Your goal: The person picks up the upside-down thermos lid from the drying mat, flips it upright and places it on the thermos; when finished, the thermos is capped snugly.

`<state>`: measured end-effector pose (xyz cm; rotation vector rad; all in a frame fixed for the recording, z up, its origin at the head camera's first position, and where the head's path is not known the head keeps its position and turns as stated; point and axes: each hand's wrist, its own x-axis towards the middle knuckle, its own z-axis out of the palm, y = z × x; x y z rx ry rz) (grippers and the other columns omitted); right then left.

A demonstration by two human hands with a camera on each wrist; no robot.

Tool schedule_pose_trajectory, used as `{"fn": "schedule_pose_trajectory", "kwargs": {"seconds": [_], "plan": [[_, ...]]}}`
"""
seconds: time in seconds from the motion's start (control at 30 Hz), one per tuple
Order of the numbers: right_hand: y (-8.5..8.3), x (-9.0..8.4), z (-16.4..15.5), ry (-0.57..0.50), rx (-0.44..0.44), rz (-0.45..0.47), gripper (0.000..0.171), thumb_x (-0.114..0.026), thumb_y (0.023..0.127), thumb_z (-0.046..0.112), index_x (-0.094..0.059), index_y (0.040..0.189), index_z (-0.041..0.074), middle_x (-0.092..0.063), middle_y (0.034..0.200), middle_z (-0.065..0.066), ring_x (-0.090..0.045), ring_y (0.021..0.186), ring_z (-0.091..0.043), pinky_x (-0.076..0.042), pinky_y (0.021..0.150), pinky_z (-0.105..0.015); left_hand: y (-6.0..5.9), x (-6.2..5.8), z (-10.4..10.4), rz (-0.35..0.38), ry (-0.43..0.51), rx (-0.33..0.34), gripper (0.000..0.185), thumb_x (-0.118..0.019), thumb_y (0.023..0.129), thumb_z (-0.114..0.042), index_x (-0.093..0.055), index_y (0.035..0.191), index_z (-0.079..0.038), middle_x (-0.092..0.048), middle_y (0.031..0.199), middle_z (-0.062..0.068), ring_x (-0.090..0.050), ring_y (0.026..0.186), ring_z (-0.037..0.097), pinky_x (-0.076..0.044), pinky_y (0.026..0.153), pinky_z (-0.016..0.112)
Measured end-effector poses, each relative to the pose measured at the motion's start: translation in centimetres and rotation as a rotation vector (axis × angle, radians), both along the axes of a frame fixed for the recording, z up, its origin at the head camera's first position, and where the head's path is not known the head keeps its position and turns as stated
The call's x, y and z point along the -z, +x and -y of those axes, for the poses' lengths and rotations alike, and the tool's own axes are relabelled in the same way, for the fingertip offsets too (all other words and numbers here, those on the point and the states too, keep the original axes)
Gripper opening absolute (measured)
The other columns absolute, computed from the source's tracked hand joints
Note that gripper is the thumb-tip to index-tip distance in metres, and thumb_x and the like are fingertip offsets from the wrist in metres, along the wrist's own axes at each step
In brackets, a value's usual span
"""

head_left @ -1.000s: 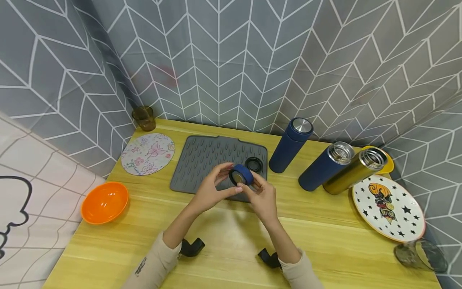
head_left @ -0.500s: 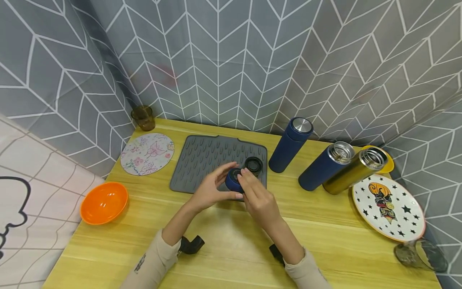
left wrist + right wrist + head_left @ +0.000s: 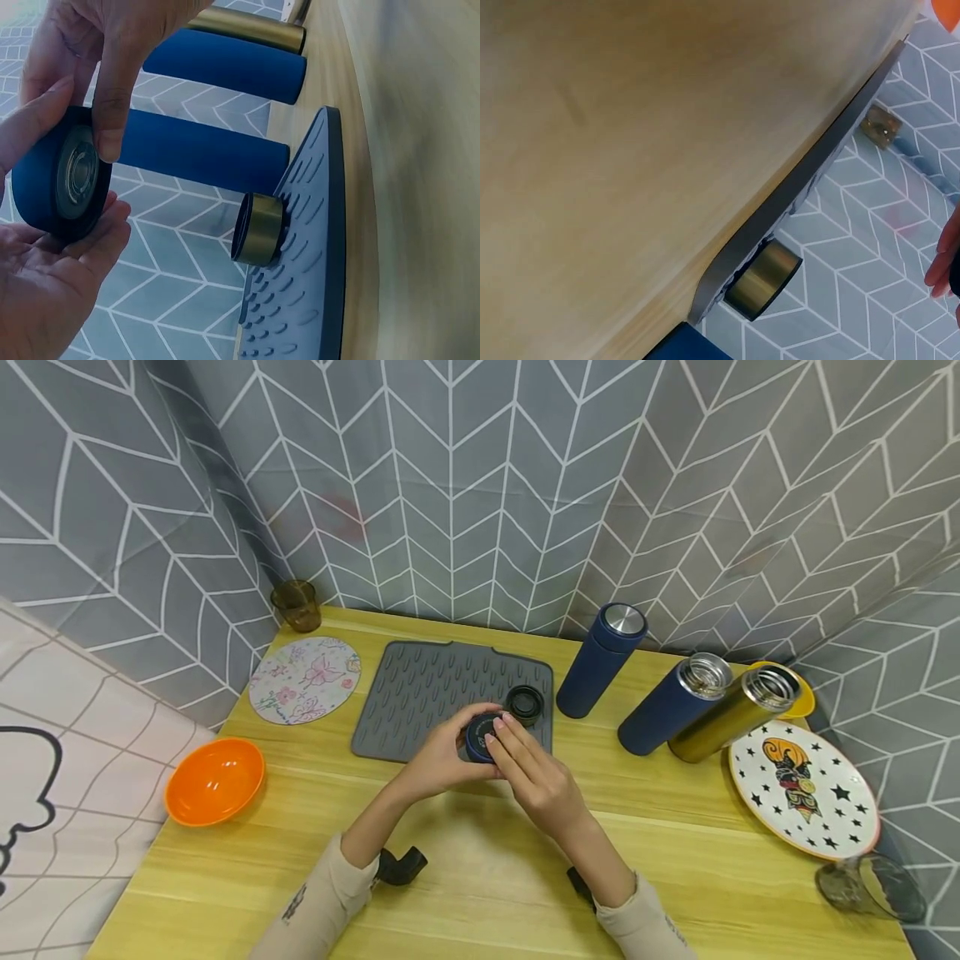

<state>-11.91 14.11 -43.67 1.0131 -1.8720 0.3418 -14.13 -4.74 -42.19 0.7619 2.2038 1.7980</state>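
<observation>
Both hands hold a blue flask lid (image 3: 481, 736) over the front edge of the grey ribbed mat (image 3: 420, 689). My left hand (image 3: 444, 758) cups it from below and the left, thumb over its rim. My right hand (image 3: 527, 762) pinches its rim from the right. The left wrist view shows the blue lid (image 3: 54, 184) on edge, its metal-lined inside in sight, between my left palm (image 3: 52, 292) and the right-hand fingers (image 3: 112, 82). A gold lid (image 3: 524, 702) with a black inside lies on the mat just behind.
A capped blue flask (image 3: 600, 660) stands right of the mat, then an open blue flask (image 3: 663, 706) and an open gold flask (image 3: 723, 722). A starred plate (image 3: 802, 785) and a glass (image 3: 870, 885) sit far right. An orange bowl (image 3: 214, 779), floral coaster (image 3: 304, 679) and brown glass (image 3: 296, 604) sit left.
The blue lid came down and a little left, from held up on edge to low over the mat's front edge. Both hands stayed on it; the right hand's fingers moved over its rim.
</observation>
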Motion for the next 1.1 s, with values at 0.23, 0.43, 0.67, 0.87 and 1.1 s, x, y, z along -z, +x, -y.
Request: {"fn": "schedule_pose_trajectory", "kwargs": {"seconds": [0.23, 0.43, 0.67, 0.87, 1.1], "plan": [[-0.1, -0.9, -1.0, -0.142, 0.091, 0.221, 0.042, -0.068, 0.088, -0.005, -0.061, 0.129, -0.006, -0.06, 0.131, -0.025, -0.06, 0.121, -0.038, -0.05, 0.101, -0.039, -1.2, -1.2, -1.3, -0.051, 0.041, -0.061, 0.072, -0.086, 0.075, -0.006, -0.05, 0.138, -0.001, -0.06, 0.131, 0.017, -0.063, 0.112, 0.028, -0.055, 0.091, 0.031], [-1.4, -2.7, -3.4, -0.597, 0.35, 0.284, 0.072, -0.086, 0.073, 0.001, -0.051, 0.135, -0.007, -0.052, 0.137, -0.026, -0.048, 0.129, -0.038, -0.038, 0.111, -0.041, -2.7, -3.4, -2.3, -0.072, 0.085, -0.123, 0.074, -0.088, 0.073, -0.008, -0.051, 0.138, -0.008, -0.063, 0.125, 0.013, -0.066, 0.105, 0.025, -0.056, 0.086, 0.033], [-2.3, -4.7, -6.8, -1.118, 0.547, 0.179, 0.074, -0.084, 0.077, 0.012, -0.043, 0.136, -0.007, -0.034, 0.147, -0.025, -0.031, 0.14, -0.019, -0.028, 0.114, -0.036, -3.6, -5.1, -3.4, -0.041, 0.072, -0.142, 0.075, -0.089, 0.074, -0.016, -0.051, 0.138, -0.015, -0.062, 0.127, 0.008, -0.066, 0.103, 0.021, -0.057, 0.084, 0.034], [-2.9, -4.2, -9.0, -1.343, 0.607, 0.354, 0.095, -0.089, 0.074, 0.021, -0.03, 0.146, -0.001, -0.03, 0.151, -0.014, -0.032, 0.137, -0.014, -0.028, 0.112, -0.027, -4.0, -5.7, -4.4, -0.061, 0.062, -0.125, 0.074, -0.088, 0.074, -0.016, -0.052, 0.138, -0.013, -0.061, 0.128, 0.01, -0.065, 0.108, 0.024, -0.056, 0.089, 0.038], [-3.8, -2.7, -11.5, -1.407, 0.66, 0.745, 0.09, -0.088, 0.075, 0.023, -0.035, 0.147, 0.014, -0.046, 0.145, -0.005, -0.043, 0.134, -0.017, -0.034, 0.113, -0.031, -3.9, -6.1, -5.1, -0.07, 0.04, -0.106, 0.074, -0.088, 0.074, -0.016, -0.052, 0.138, -0.013, -0.061, 0.128, 0.011, -0.064, 0.109, 0.025, -0.056, 0.089, 0.039]]}}
